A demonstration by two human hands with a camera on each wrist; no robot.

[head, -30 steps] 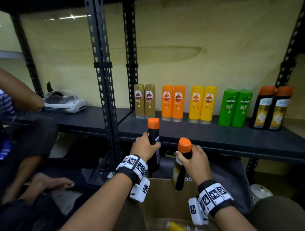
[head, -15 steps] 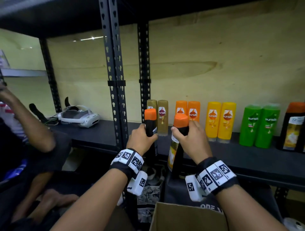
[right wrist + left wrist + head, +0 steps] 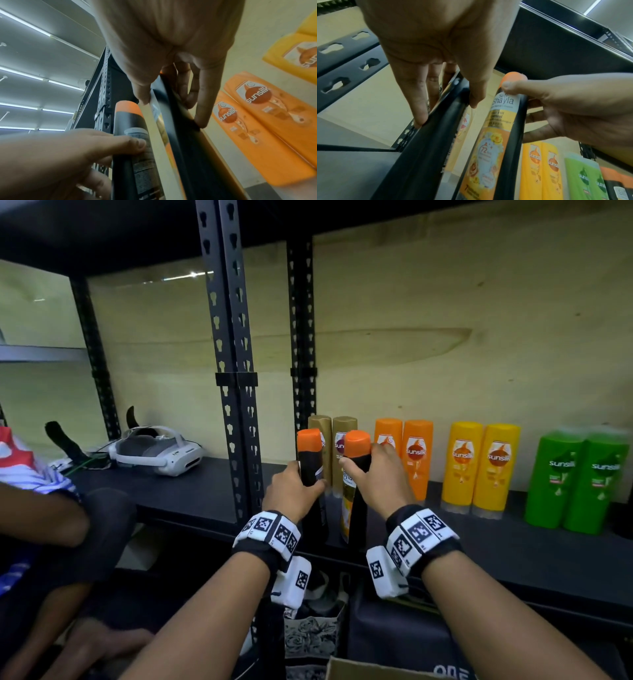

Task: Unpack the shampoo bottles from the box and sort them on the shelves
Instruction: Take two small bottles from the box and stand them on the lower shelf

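Head view showed both hands up at the shelf (image 3: 513, 549), each wrapped round a black bottle w/ an orange cap. Left hand (image 3: 291, 494) gripped the left black bottle (image 3: 310, 470); right hand (image 3: 380, 484) gripped the right black bottle (image 3: 356, 494), label partly readable as "Shayla" in the left wrist view. Both bottles stood roughly upright, side by side, close but whether touching couldn't be told. They were held just in front of the gold pair (image 3: 334, 446) at the row's left end. Whether their bases had reached the shelf board couldn't be told, as the hands and wrist bands hid them.

Already sorted on the shelf, going right from the gold pair: orange pair (image 3: 416, 453), yellow pair (image 3: 479, 470), green pair (image 3: 579, 481). Each colour sat as a twosome, upright, along the back wall. Further right was cut off by the frame edge.

So, as a judgement: most of the sorting looked done, w/ these two black bottles still to be set down and let go. The box (image 3: 370, 671) showed only as a cardboard edge below the shelf; contents not visible, so how many bottles remained couldn't be said.

Left of the gold pair, past the upright post (image 3: 236, 405), a white headset (image 3: 161, 453) lay on the next shelf bay. Another person's arm (image 3: 37, 518) sat further left.
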